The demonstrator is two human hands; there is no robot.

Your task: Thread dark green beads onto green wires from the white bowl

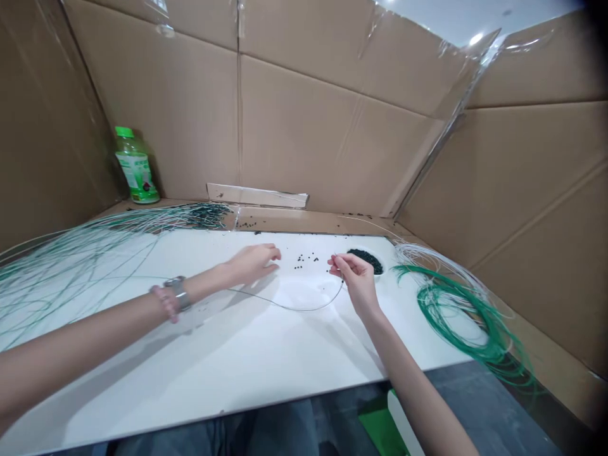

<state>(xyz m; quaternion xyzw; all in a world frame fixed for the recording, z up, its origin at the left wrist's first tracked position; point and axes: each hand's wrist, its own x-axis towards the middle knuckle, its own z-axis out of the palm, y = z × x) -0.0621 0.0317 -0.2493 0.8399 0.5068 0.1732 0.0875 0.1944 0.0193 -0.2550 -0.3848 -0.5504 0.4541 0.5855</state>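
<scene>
My right hand (355, 272) pinches one end of a thin pale wire (304, 310) between thumb and fingertips. From there the wire curves down and leftward across the white board (266, 361), passing below my left wrist. A small dark speck, perhaps a bead, shows by the wire just under my right fingers. My left hand (256, 263) hovers over or rests on the board, fingers apart and curved, with nothing visible in them. Several loose dark beads (299, 258) lie between both hands. Behind my right hand is a heap of dark green beads (368, 258) in an oval hollow or dish.
Long green and white wires (118, 234) fan out at left, their far ends dark and bunched. Coiled green wires (437, 310) and white wires (427, 256) lie at right. A green bottle (137, 168) stands in the back left corner. Cardboard walls (304, 126) enclose the board.
</scene>
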